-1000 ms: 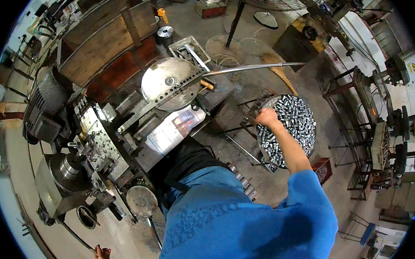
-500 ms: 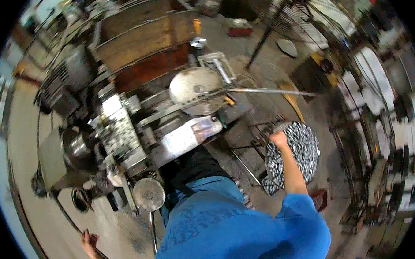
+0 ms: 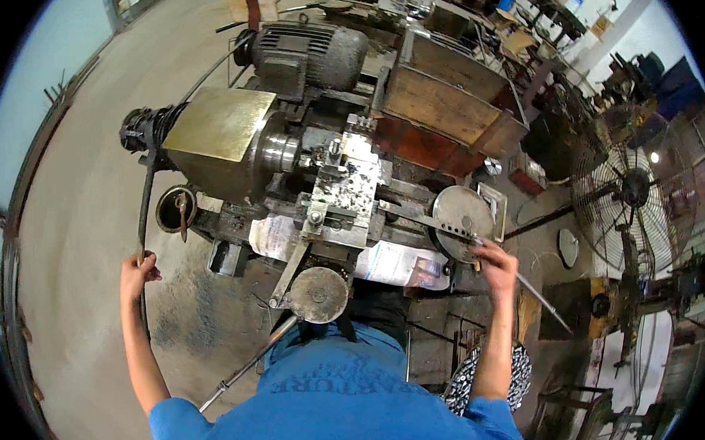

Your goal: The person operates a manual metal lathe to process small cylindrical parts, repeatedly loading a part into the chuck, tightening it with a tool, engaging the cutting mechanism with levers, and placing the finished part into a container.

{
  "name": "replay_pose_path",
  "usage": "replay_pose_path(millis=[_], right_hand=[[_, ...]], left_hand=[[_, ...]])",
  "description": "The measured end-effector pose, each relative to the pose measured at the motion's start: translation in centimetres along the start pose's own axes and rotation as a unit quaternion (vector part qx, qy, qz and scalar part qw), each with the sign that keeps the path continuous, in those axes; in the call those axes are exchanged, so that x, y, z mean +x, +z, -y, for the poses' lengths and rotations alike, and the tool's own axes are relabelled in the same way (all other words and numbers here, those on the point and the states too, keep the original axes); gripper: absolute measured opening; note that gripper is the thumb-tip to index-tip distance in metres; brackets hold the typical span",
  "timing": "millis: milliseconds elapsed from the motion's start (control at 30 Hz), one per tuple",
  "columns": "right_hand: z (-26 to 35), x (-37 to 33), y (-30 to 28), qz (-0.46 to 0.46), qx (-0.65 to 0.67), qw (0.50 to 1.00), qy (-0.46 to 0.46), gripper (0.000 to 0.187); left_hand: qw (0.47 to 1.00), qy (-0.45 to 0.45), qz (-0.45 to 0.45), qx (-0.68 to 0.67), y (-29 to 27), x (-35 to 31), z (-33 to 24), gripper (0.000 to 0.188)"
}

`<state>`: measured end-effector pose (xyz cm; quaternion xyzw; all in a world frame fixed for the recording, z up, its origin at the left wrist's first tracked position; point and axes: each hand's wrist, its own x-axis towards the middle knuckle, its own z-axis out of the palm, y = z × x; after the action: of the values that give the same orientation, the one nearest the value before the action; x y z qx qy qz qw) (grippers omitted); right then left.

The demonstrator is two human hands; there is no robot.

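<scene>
At the left, the fingers of my left hand (image 3: 139, 274) curl around a long dark lever (image 3: 145, 209) that hangs down beside the lathe's headstock (image 3: 218, 125). My right hand (image 3: 497, 267) is raised at the right, over the pivot end of a flat bar with holes (image 3: 424, 217). Its fingers are pinched together; a small pale bit shows at the fingertips, too small to name. A metal rod (image 3: 546, 304) runs out past this hand. Between both hands sits the shiny chuck (image 3: 278, 152), facing the metal-chip-covered cross slide (image 3: 344, 189).
A round tub of small metal pieces (image 3: 511, 380) stands low beside my right forearm. Before me are a round plate (image 3: 318, 295) with a slanting rod and a second disc (image 3: 463, 214). Behind the lathe are a motor (image 3: 321, 55) and wooden box (image 3: 438, 105); a fan (image 3: 633, 187) stands right.
My right hand has lifted from the tub of metal pieces to the bar's end. The view has swung left, bringing the headstock nearer the middle. My left hand now shows on the lever.
</scene>
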<state>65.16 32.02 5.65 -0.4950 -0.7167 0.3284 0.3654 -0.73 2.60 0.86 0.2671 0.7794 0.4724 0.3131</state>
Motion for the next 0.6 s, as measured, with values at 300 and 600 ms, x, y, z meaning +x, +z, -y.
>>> replay_pose_path(millis=[300,600], right_hand=[[20.3,14.0,23.9,0.229,-0.317,0.822,-0.413,0.021],[19.2,15.4,27.8,0.286,-0.301,0.857,-0.306,0.022]], left_hand=[[0.927,0.072,-0.105,0.353,-0.6,-2.2,0.5,0.036],[0.914,-0.018,-0.167,0.369,0.7,-8.4,-0.2,0.036]])
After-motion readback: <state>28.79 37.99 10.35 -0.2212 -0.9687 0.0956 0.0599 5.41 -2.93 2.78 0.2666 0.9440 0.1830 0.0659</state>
